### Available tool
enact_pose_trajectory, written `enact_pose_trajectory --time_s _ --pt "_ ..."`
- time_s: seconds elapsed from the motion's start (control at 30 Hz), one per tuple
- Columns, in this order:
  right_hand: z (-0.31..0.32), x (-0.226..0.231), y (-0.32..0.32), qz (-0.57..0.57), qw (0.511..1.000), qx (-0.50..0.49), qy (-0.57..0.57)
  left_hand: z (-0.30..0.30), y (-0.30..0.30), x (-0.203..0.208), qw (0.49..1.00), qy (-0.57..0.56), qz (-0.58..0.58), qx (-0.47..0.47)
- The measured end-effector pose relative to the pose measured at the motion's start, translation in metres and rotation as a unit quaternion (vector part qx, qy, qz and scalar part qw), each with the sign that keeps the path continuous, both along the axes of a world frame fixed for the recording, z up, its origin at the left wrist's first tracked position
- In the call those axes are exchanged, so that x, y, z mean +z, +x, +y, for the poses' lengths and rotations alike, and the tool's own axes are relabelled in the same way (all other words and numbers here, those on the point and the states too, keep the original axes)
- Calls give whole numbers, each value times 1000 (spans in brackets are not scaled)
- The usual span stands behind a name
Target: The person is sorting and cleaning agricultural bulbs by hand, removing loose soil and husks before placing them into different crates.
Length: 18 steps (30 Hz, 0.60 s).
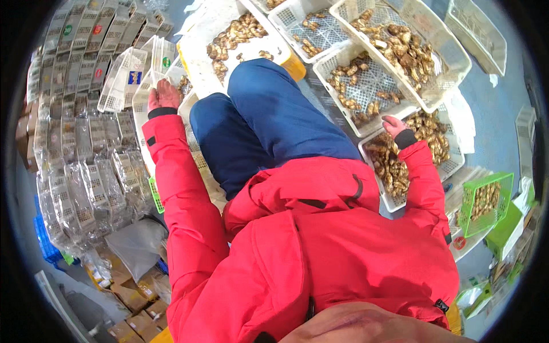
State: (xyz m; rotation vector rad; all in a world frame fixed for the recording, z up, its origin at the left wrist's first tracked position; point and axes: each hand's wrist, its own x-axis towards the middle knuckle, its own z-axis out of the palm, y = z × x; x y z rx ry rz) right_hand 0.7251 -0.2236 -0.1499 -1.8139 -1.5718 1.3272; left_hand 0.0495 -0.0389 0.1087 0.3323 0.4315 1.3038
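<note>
My left hand (163, 95) is at the left, over the edge of a white plastic basket (141, 108), fingers stretched out and partly apart. I see nothing held in it. My right hand (393, 126) is above a white crate (393, 201) of brown and cream knobbly pieces (430, 132) that look like mushrooms. Its fingers point left, slightly apart, with nothing visible between them. Just beyond that hand is another white crate (350, 122) with similar pieces scattered on its mesh floor. More pieces (237, 37) lie on a white surface (197, 60) beyond my knees.
Stacks of clear plastic baskets (86, 131) fill the left side. A deep crate (443, 94) of brown pieces overlaps others at upper right. A green basket (485, 206) stands at right; cardboard boxes (134, 297) lie lower left. My legs (274, 114) are between the crates.
</note>
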Motion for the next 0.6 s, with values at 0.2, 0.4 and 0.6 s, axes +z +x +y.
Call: enact_pose_trajectory --time_s 0.2,0.4,0.6 --pt "134 141 -137 86 974 157 137 -2 7 -4 990 -23 -74 122" --pt "289 195 -304 72 953 202 213 5 22 -39 987 -52 -35 147" --pt "427 61 -440 -188 961 167 119 0 30 -43 953 -155 109 235"
